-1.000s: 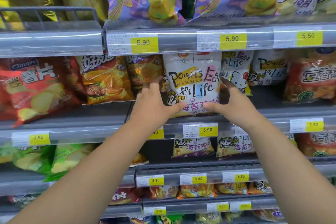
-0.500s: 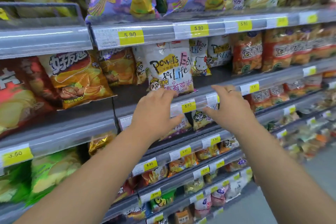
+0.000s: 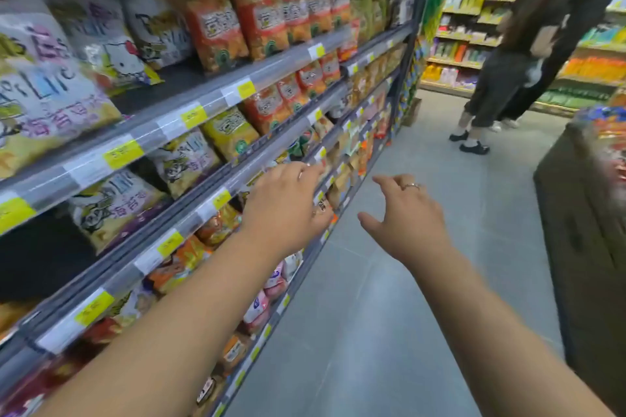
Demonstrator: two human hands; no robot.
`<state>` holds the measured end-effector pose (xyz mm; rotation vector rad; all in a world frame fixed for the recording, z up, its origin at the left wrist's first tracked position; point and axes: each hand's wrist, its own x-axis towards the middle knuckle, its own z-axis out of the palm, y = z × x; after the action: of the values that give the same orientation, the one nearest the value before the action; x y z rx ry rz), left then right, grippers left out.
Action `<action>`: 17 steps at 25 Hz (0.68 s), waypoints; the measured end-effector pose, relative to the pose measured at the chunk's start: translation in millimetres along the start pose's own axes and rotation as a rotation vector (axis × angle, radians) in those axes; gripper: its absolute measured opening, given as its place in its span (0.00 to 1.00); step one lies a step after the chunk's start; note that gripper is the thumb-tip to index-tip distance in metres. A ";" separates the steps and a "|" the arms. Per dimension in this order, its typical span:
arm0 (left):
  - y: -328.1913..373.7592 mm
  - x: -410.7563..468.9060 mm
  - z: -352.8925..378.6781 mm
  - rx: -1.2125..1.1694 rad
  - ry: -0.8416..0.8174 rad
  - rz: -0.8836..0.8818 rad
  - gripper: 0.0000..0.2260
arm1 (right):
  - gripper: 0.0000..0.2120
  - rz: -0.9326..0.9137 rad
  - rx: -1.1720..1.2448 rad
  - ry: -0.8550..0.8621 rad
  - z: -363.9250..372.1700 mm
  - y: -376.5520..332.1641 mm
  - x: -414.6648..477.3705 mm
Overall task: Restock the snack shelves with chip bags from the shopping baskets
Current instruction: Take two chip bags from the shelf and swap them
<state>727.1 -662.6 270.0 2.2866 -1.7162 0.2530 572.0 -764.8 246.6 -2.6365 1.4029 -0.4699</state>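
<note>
The snack shelves run along my left, packed with chip bags. A white bag with pink and yellow print stands at the far left of the upper shelf, with a row of orange bags further along. My left hand hovers in front of the lower shelf rails, fingers relaxed, holding nothing. My right hand is out over the aisle floor, fingers loosely spread and empty, a ring on one finger. No shopping basket is plainly visible.
A dark display stand with blurred colourful packs on top stands at the right edge. A person in dark clothes stands at the aisle's far end before more shelves. Grey floor lies between.
Both hands have let go of the white bag on the shelf and drawn back. My view has swung right, down the aisle.
</note>
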 end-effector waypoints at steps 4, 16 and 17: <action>102.9 32.4 36.3 -0.060 -0.049 0.208 0.31 | 0.30 0.227 -0.058 0.013 -23.8 104.6 -39.3; 468.2 37.4 135.4 -0.249 -0.240 0.785 0.28 | 0.30 0.815 -0.176 0.057 -70.3 388.1 -217.4; 492.8 30.7 143.4 -0.263 -0.255 0.843 0.28 | 0.30 0.859 -0.176 0.060 -69.7 401.5 -233.7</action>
<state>260.0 -864.9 197.5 1.3499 -2.5808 -0.1144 110.7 -795.6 163.0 -1.8363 2.4534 -0.3133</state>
